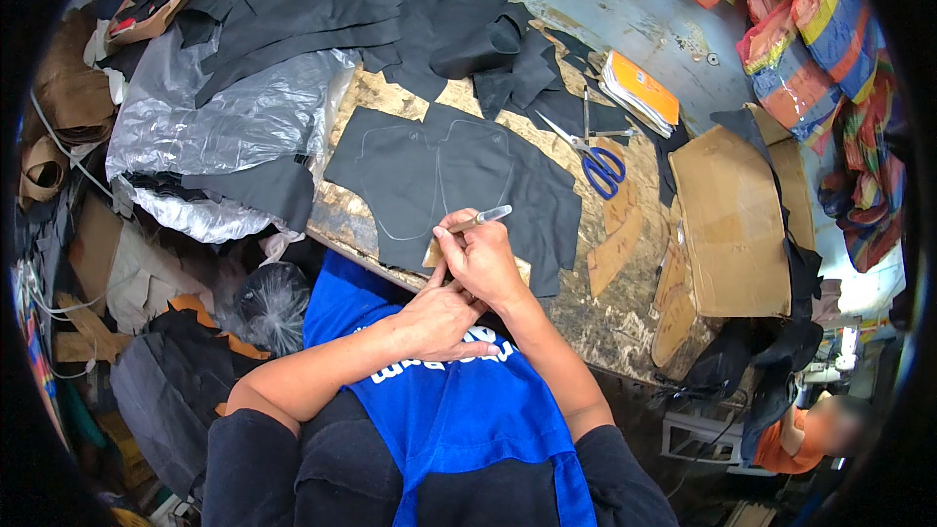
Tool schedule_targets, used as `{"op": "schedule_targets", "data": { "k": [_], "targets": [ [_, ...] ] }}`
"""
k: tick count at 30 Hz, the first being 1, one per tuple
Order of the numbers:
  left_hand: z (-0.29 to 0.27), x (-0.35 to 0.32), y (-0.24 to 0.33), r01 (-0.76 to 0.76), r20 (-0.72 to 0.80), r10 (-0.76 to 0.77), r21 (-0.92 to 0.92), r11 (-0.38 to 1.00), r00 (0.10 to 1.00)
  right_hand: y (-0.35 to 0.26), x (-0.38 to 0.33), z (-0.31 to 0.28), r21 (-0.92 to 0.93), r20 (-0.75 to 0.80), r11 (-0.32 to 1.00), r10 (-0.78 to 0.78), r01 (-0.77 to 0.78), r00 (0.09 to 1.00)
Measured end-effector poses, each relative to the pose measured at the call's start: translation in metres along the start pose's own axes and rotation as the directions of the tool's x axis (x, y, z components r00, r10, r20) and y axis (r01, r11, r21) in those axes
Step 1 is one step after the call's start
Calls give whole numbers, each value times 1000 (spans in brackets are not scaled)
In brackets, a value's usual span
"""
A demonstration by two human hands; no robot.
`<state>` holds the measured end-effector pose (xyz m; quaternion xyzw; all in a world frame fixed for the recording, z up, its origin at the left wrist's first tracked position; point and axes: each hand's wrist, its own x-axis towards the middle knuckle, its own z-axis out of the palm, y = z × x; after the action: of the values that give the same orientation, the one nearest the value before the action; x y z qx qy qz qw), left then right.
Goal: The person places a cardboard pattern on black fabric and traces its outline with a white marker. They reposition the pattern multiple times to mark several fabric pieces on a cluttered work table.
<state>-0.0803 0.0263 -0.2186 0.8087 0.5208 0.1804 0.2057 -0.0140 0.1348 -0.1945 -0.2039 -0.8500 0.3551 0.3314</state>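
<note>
My right hand (480, 259) is closed around a silver-coloured pen (485, 216), its clear end pointing up to the right. It rests on a sheet of black leather-like material (390, 171) marked with thin pale outlines of curved shapes. Under the hand, a brown card pattern piece (431, 254) shows only at its edges. My left hand (439, 317) lies at the table's near edge, just below the right one. Its thumb is spread and its fingers stretch forward, their tips partly hidden beneath my right hand.
Blue-handled scissors (602, 171) and an orange notebook (641, 88) lie to the right, with brown card patterns (617, 239) and a cardboard box (730, 224). Black material (322, 10) is heaped at the back beside a plastic bag (224, 107). A person in orange (786, 444) is at lower right.
</note>
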Motion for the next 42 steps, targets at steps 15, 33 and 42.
{"op": "schedule_targets", "data": {
  "k": [15,33,42],
  "targets": [
    [-40,24,19,144,144,-154,78,987,978,10,-53,-71,-199,-260,908,315,-370,913],
    [-57,74,1,223,300,-250,121,967,921,-11,-82,-81,-215,-202,906,325,-365,924],
    [-91,104,-34,524,678,-261,-215,824,688,-7,-56,-33,75,42,987,138,-141,990]
  ]
}}
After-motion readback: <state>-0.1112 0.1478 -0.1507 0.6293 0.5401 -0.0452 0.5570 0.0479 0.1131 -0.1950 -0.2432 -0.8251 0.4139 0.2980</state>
